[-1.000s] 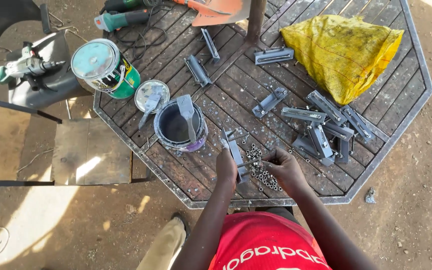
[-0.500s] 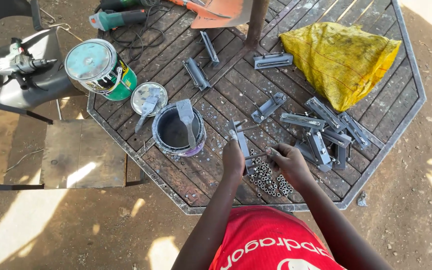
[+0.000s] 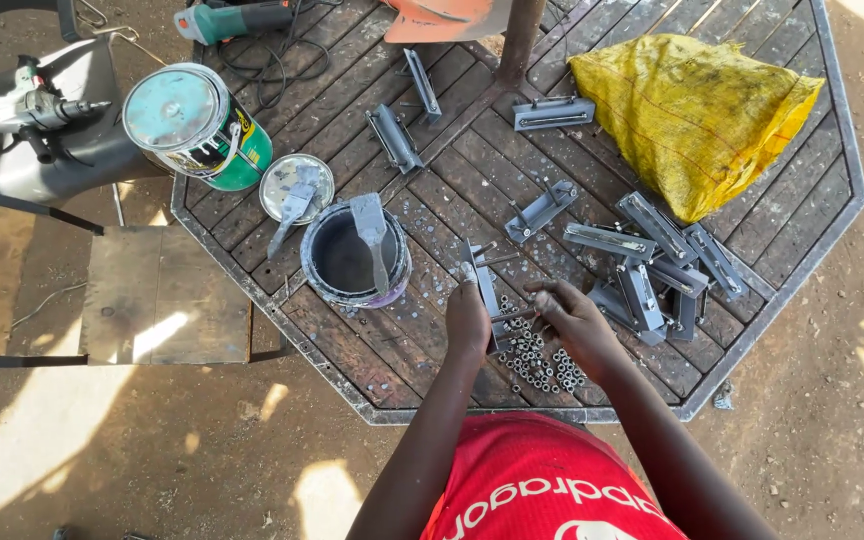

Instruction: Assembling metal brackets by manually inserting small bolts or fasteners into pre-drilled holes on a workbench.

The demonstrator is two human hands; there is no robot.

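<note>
Bracket half hidden by left hand, bolt barely visible

- Grey-painted metal latch bracket: long narrow strip, held on edge above the slatted tabletop, one end pointing away from the person.
- Thin grey metal bolt rod: lies crosswise against the bracket's side.
- Heap of small grey metal nuts: loose on the slats, just below the bracket.
</note>
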